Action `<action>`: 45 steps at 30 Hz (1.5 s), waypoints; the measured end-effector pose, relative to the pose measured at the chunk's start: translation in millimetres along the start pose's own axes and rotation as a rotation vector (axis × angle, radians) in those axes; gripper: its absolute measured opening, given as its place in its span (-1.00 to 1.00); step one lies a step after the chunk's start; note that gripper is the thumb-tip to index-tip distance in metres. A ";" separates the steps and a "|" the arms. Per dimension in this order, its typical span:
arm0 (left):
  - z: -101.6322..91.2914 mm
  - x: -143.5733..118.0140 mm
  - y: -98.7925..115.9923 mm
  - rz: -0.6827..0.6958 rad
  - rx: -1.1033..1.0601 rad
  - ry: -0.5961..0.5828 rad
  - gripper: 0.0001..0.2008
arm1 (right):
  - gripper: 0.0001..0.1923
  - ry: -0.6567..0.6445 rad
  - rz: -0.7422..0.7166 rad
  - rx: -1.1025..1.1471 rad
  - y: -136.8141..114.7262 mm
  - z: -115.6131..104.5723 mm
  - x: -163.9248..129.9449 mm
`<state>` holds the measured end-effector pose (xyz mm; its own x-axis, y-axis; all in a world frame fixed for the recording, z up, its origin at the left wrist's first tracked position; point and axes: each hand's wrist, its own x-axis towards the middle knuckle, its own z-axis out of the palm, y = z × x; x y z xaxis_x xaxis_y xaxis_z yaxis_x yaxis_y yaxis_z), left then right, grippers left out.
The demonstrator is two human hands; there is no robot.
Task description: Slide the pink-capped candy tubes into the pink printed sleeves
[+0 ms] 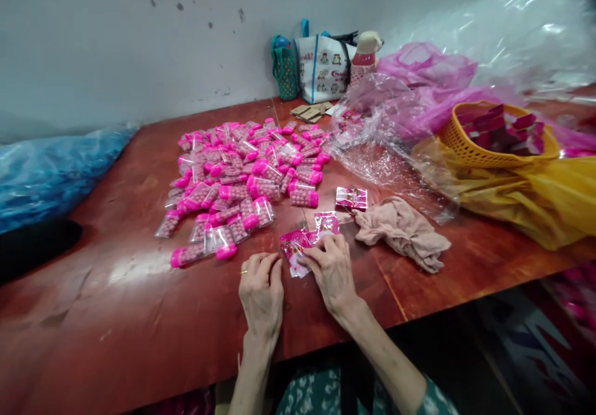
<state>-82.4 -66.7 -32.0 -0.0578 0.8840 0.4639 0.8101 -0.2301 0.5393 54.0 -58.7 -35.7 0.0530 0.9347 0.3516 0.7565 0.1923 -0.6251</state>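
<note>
1. Head view, the work so far: a large heap of clear tubes [242, 182] with pink caps, filled with pink beads or sweets (I cannot tell which), lies spread over the red table [116, 291] beyond the hands. By that heap, many tubes look already filled and capped. What seems left is the handling of the small pink printed packets: one packet [351, 198] lies alone further out, another packet [326, 222] just ahead of the hands, and a third is being worked on.

2. Head view, the right hand [331, 272]: its fingers [313, 250] are bent and drawn together, fingertips pressing on the pink packet in hand [294, 248], which lies flat on the table at the near edge of the heap. It looks pinched or pinned down rather than lifted.

3. Head view, the left hand [261, 291]: it rests palm down on the table just beside that packet, fingers curled loosely and close together, holding nothing that I can see; whether its fingertips touch the packet's edge I cannot tell.

4. Head view, round about: a crumpled beige cloth [403, 232] lies right of the hands, an orange basket [498, 138] of dark pink pieces stands further right among clear plastic sheeting [372, 129], and bags [321, 67] stand at the wall.
</note>
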 end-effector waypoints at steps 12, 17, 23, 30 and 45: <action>-5.7 -0.4 1.2 -0.111 -0.242 0.019 -0.92 | -0.81 0.105 -0.080 0.048 -4.3 -6.0 -2.0; -2.3 6.7 8.6 -0.216 -0.449 -0.051 -0.89 | -0.81 0.131 -0.141 0.072 -4.9 -5.8 -2.9; 4.1 16.9 8.1 -0.363 -0.628 -0.032 -0.91 | -0.82 0.111 -0.162 0.116 -6.0 -5.0 -2.5; 7.9 16.0 1.8 -0.579 -0.854 -0.024 -0.86 | -0.67 0.120 -0.121 0.237 -6.8 -7.9 -0.8; 5.3 34.0 24.6 -0.693 -1.080 -0.214 -0.95 | -0.83 0.024 0.042 0.501 -0.9 -12.7 5.3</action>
<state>-61.4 -40.1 -6.7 -0.0975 0.9740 -0.2043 -0.2329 0.1772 0.9562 61.9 -57.7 -24.5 0.0963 0.9385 0.3317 0.3475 0.2806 -0.8947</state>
